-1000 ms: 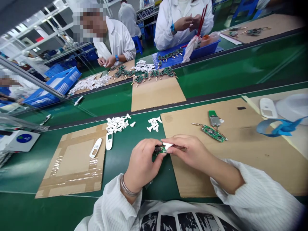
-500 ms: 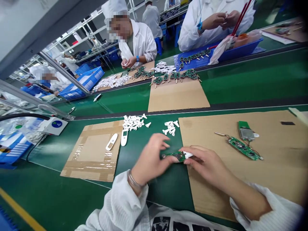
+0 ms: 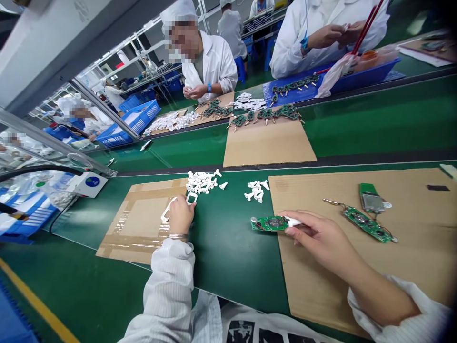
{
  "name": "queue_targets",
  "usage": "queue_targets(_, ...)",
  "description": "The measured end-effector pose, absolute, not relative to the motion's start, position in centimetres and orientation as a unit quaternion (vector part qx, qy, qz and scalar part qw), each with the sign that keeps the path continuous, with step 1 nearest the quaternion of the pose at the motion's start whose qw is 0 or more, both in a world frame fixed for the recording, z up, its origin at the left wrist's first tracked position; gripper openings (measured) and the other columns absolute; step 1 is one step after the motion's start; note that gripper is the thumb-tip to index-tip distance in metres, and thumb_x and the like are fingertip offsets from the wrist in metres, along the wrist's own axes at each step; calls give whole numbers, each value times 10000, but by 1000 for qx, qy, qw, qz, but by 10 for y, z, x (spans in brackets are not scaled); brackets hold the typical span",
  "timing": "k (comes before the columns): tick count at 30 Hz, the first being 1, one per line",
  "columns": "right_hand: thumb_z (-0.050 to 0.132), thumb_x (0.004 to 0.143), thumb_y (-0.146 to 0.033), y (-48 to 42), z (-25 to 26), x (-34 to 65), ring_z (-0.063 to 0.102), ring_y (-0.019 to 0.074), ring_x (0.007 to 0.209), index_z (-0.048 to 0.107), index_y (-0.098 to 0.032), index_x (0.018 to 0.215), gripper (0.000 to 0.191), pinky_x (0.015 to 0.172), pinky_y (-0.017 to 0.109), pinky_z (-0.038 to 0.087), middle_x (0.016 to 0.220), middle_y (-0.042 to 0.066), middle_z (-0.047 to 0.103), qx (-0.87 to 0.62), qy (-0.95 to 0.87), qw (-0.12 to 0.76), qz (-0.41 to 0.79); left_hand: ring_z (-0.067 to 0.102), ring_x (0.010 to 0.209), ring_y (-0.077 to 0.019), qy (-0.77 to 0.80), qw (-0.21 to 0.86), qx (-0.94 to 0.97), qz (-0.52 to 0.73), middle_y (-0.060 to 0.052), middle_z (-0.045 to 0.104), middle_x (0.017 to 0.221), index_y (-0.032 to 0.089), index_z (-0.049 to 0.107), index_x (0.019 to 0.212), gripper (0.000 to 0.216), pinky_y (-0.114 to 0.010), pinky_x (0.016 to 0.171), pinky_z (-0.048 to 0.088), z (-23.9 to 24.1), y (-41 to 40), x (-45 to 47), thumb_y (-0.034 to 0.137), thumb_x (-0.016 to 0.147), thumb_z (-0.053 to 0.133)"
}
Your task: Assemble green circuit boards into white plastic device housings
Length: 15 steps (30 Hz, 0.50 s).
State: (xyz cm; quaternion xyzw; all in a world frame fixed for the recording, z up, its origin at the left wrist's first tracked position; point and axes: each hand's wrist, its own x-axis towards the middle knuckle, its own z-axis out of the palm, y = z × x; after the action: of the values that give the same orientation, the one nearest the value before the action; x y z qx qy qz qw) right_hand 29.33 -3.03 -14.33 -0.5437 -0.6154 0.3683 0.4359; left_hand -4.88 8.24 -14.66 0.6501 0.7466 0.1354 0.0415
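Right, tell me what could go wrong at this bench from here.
The right hand holds the green circuit board by one end only, so it could slip and hit the bench. The left hand holds a white plastic casing right beside a loose heap of small white plastic parts, and a careless move might scatter them. A wired circuit board lies on the cardboard sheet near the right hand; its thin wires could snag.
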Motion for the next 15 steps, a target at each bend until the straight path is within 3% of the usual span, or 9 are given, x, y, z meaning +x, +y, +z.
queue_targets(3,613,875,-474,-31,-142,306,646,166,566,727,-209,1058,342,507,298,577,945,92,730,-552,-628,435,334,627,966,-314,742,104,640,174,-177,642,960,101,550,1031,207,-469,868,476,-134,76,-45,132,828,520)
queue_targets(6,603,904,-399,-33,-132,315,662,179,676,701,-258,1095,257,561,285,564,943,66,707,-535,-661,435,296,651,714,-201,699,214,648,214,-128,655,983,122,503,1153,282,-358,660,539,-120,59,-22,252,904,480)
queue_targets(8,590,925,-344,-33,-120,316,661,192,798,687,-282,1105,213,657,294,560,970,59,681,-488,-700,433,291,616,610,-137,619,371,648,244,-91,669,963,149,494,1185,353,-271,537,517,-113,42,4,369,909,513)
queue_targets(9,582,934,-325,-33,-114,314,653,195,846,680,-285,1113,208,710,302,554,988,60,667,-460,-719,428,296,603,598,-125,550,497,615,268,-91,672,942,147,497,1193,397,-241,501,497,-111,34,19,405,896,544)
queue_targets(12,576,945,-295,-31,-100,305,619,192,918,664,-282,1153,226,816,316,528,1009,64,626,-396,-766,400,311,619,595,-134,386,756,464,253,-97,672,894,138,555,1159,488,-229,459,508,-110,12,60,540,882,537)
queue_targets(15,588,941,-269,-29,-98,302,583,193,982,671,-282,1152,227,868,324,505,1020,63,606,-377,-801,359,296,689,639,-192,330,823,424,183,-126,688,931,137,598,1149,577,-284,480,564,-110,0,81,627,907,412)
